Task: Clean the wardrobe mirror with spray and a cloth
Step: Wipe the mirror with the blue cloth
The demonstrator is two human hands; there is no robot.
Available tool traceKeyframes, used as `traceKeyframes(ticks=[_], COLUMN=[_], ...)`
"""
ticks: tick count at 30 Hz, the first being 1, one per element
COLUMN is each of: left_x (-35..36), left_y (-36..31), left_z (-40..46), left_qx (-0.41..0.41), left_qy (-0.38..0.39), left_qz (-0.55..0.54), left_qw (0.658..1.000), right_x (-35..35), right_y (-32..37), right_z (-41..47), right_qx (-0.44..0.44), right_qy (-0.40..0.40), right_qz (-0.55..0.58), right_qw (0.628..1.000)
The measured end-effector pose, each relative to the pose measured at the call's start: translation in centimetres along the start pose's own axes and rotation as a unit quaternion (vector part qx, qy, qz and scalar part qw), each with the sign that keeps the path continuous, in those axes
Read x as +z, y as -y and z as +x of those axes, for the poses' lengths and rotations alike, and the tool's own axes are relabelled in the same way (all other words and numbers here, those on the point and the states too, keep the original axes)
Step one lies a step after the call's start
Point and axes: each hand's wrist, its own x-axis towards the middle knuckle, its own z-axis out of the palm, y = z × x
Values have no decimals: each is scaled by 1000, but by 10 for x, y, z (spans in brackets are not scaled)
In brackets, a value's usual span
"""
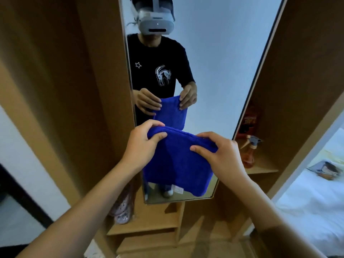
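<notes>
Cloth (pixel 176 161) covers lower mirror (pixel 214 53); upper glass open; spray bottle (pixel 250 151) crowds right shelf (pixel 262 169)

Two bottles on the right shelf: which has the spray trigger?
The front orange spray bottle, with a grey trigger head. The red bottle behind it shows no trigger.

Brown wooden wardrobe (pixel 61 75) fills the view, open shelf (pixel 262 170) at right. White wall (pixel 22 161) left. Bed (pixel 312 211) with white sheet, lower right.
</notes>
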Motion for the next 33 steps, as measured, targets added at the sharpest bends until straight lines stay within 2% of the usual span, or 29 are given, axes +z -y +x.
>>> traceKeyframes(ticks=[5,13,16,22,29,33], left_x=[-56,-136,-148,-152,-161,-172], left_y=[7,18,9,-14,-58,-77], left_z=[23,75,94,124,165,196], left_qx=[-27,75,113,157,234,271], left_qy=[-66,-43,-30,2,-64,-105], left_qz=[-114,-202,-215,-237,-222,-203], left_qw=[991,976,970,959,944,935], right_x=[27,79,86,70,41,28], right_y=[58,142,168,204,250,284], right_z=[18,58,72,94,134,156], right_qx=[-29,-48,-39,-39,-81,-74], right_qy=[-40,-167,-195,-203,-237,-301], right_qz=[-8,-85,-125,-221,-275,-220], right_qw=[999,981,972,953,928,925])
